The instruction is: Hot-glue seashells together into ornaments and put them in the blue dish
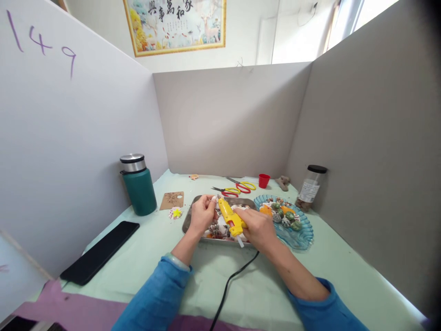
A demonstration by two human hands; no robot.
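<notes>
My right hand [259, 226] is wrapped round a yellow glue gun [228, 215], whose nozzle points up and left. A clear glue stick [240, 241] pokes out of its rear end. Close to the nozzle, my left hand [202, 212] pinches a small whitish piece [214, 199], perhaps a shell; its kind is too small to tell. Both hands are above a metal tray [186, 222] filled with shells [217, 228]. Beside the tray on the right, a blue scalloped plate [303, 241] bears shells and green and grey speckled ones.
Two pairs of scissors [230, 191] lie behind the tray, near a red cup [263, 180]. A lidded jar [309, 188] leans at the right wall. On the left are a green bottle [139, 191], a brown card [172, 201], a yellow-star piece [176, 213] and a black phone-like slab [101, 252]. A black cord [230, 281] runs frontward.
</notes>
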